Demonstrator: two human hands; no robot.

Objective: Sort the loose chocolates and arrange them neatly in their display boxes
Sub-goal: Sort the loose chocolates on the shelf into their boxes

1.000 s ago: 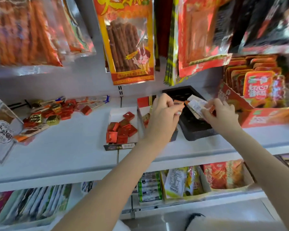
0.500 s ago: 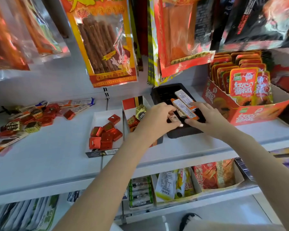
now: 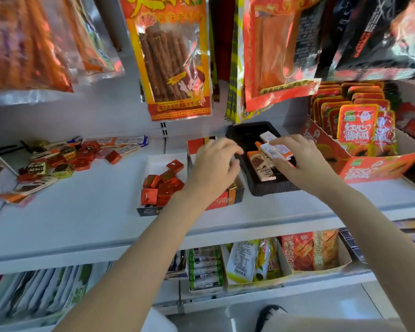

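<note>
2 hands (image 3: 256,161), 3 display boxes (image 3: 271,188), 1 loose pile (image 3: 65,159)

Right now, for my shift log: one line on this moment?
right hand holds chocolate bars over black tray | left hand empty, beside tray

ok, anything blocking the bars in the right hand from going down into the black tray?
Partly. The right hand holds wrapped bars over the black tray, where one bar already lies right below them. The tray's back slots look free. The left hand is beside the tray, not over it.
</note>
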